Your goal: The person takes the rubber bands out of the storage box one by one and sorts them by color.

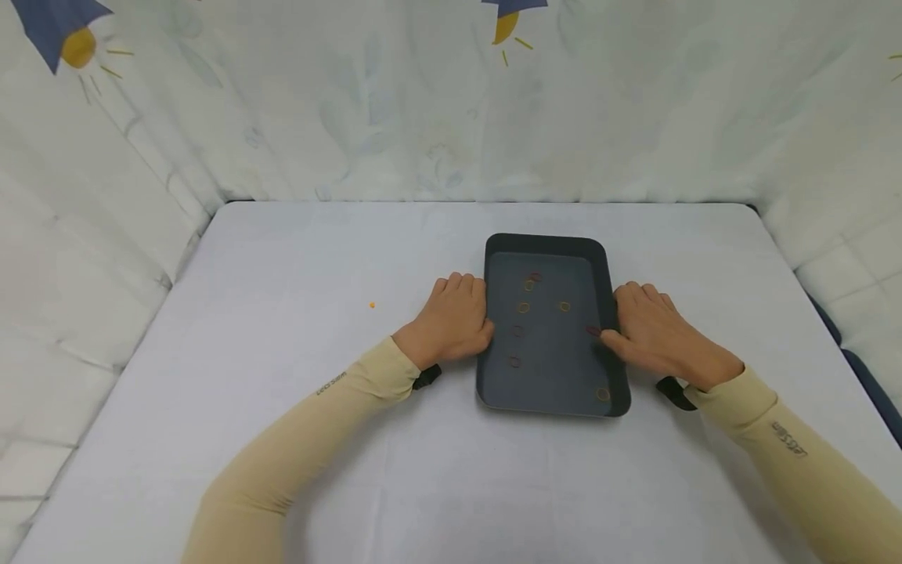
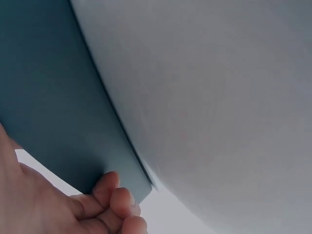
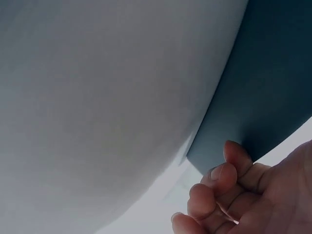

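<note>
A dark grey rectangular tray [image 1: 553, 376] holds several small rings, yellowish and reddish, spread over its bottom. My left hand [image 1: 454, 317] grips the tray's left side, thumb at the rim. On the right side my right hand [image 1: 651, 329] grips the wall, its thumb over the rim beside a reddish ring [image 1: 594, 331]. In the left wrist view curled fingers [image 2: 109, 195] touch the outer wall of the tray [image 2: 58, 97]. The right wrist view shows fingers [image 3: 219, 180] bent against the opposite outer wall [image 3: 273, 73].
A small orange piece [image 1: 372, 305] lies on the white-covered table [image 1: 282, 313], left of the tray. Patterned white curtains [image 1: 423, 117] hang behind and beside the table. Dark curved objects [image 1: 870, 392] stand past the right edge.
</note>
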Motion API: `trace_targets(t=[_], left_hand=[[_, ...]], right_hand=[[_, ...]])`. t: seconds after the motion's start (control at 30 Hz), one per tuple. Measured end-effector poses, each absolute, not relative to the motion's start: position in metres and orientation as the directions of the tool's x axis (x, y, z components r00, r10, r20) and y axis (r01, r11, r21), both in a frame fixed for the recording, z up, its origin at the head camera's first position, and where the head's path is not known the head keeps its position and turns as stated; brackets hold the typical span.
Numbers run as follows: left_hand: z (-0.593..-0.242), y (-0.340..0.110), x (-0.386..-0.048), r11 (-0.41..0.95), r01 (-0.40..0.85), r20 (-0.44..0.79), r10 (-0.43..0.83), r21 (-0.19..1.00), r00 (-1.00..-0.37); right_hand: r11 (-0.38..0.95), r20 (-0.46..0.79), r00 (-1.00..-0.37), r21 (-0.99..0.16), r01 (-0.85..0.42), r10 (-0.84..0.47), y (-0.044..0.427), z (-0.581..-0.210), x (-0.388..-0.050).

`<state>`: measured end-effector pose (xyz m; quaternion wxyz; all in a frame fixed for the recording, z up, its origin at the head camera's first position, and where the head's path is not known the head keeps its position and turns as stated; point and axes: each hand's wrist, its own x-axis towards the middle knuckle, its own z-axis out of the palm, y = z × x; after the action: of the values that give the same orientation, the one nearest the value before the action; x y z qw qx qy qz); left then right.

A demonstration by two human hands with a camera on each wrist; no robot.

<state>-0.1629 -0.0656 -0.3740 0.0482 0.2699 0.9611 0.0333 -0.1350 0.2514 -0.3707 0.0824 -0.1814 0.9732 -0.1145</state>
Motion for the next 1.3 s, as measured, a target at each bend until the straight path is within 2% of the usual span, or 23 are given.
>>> trace_targets(t=[0.6, 1.3], left_hand=[[-0.374, -0.056, -0.156, 0.848, 0.523, -0.040, 0.527, 0.080, -0.849], [-0.371, -0.065, -0.153, 0.854, 0.508, -0.051, 0.516, 0.112, -0.855]], right_hand=[[0.906, -0.111, -0.916, -0.232, -0.354, -0.386, 0.264, -0.370, -0.148], [0.906, -0.111, -0.915, -0.232, -0.355, -0.387, 0.250, -0.370, -0.166]])
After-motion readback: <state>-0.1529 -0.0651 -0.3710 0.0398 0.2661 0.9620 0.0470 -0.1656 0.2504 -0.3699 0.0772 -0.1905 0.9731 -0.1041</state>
